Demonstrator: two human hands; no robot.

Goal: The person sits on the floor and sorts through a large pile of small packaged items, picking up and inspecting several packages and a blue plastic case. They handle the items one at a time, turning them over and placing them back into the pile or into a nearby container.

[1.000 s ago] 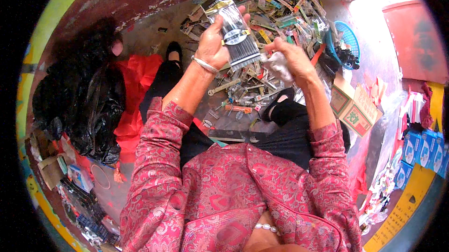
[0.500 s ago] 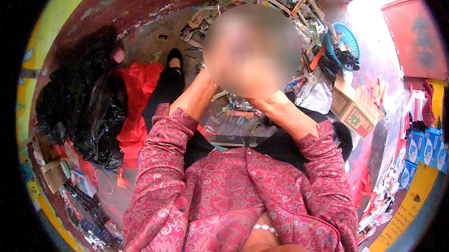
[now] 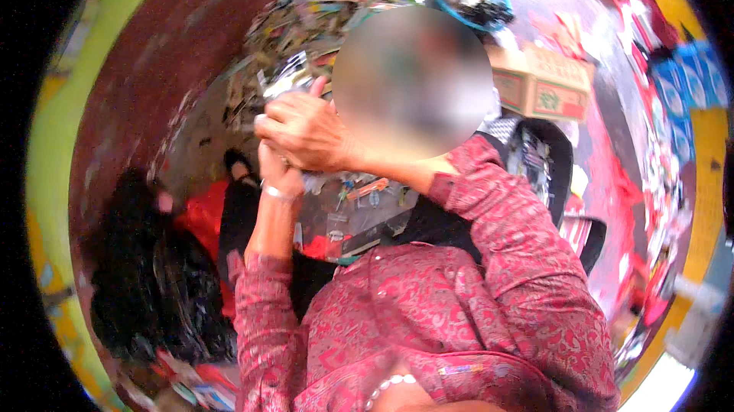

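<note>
My right hand [image 3: 310, 133] had its fingers bent over my left hand [image 3: 283, 176], couldn't tell what either gripped. Shiny silvery plastic packet [image 3: 286, 76] showed just beyond, toward the grey floor [image 3: 189, 154]'s wall-side edge. Slack pinch could've dropped it tbh.

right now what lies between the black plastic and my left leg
Red sheeting shows between the black plastic and your left leg in the head view.

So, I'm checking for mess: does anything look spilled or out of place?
Yes: slim items lie in a jumbled heap on the floor beside the red wall, at all angles rather than stacked. Part of the view is blurred out.
</note>
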